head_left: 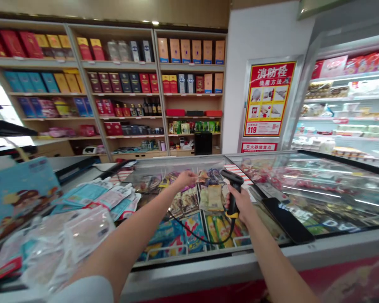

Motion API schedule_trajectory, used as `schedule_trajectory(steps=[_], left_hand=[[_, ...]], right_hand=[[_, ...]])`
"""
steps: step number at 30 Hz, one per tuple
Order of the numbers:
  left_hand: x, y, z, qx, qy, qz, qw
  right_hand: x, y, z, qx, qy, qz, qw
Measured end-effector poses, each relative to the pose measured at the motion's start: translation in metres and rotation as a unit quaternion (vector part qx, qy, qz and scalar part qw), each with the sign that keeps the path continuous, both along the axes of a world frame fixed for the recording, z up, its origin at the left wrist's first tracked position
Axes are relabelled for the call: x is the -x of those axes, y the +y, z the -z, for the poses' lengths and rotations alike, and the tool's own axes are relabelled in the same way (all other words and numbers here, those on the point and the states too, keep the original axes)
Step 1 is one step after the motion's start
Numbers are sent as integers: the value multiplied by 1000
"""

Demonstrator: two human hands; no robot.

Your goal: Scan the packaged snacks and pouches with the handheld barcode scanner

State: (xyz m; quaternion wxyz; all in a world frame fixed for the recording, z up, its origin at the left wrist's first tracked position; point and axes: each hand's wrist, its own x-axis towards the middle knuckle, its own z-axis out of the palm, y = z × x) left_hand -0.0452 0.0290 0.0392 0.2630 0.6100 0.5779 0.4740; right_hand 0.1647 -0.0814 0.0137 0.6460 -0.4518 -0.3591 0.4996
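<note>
My right hand (241, 202) is wrapped round a black barcode scanner (233, 182) with a yellow trim at its base. Its cable (196, 237) loops left across the freezer. Farther in, my left hand (186, 180) stretches over the freezer's contents, fingers pinched at a small brownish wrapped packet (202, 176). The scanner's head points toward the far left, a short way right of that packet. Beneath both hands lie ice-cream packs in rows, among them brown packs (189, 200), blue packs (194, 227) and yellow-green packs (219, 227).
The chest freezer (208, 253) has a glass-covered right section with a black flat panel (287, 221) on it. Plastic-bagged packets (85, 231) pile up at left beside a blue printed box (22, 198). Shelves (120, 65) of boxes and a lit fridge (347, 99) stand behind.
</note>
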Motion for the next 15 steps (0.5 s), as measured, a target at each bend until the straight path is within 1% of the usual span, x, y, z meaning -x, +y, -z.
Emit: schedule_trajectory(steps=[2, 3, 4, 5, 7, 8, 9, 11, 15], left_hand=[[51, -21, -15, 29, 29, 12, 999], [76, -33, -22, 52, 51, 29, 997], [100, -46, -28, 101, 122, 81, 984], [123, -59, -32, 129, 187, 112, 967], [160, -87, -36, 182, 297, 132, 928], [173, -100, -34, 195, 339, 129, 911], [182, -111, -31, 202, 375, 123, 896], [191, -131, -21, 197, 438, 106, 871], [188, -155, -3, 161, 541, 51, 824]], right_hand=[[18, 0, -4, -11, -6, -26, 1000], [29, 0, -7, -15, -8, -43, 999], [39, -1, -10, -17, -11, -62, 998], [50, -2, -12, -15, -13, -80, 997], [72, -3, -17, -8, -22, -117, 993], [83, -4, -19, -6, -28, -131, 991], [93, -5, -21, -4, -35, -143, 989], [113, -6, -22, -8, -48, -166, 985], [143, -6, -21, -12, -68, -201, 977]])
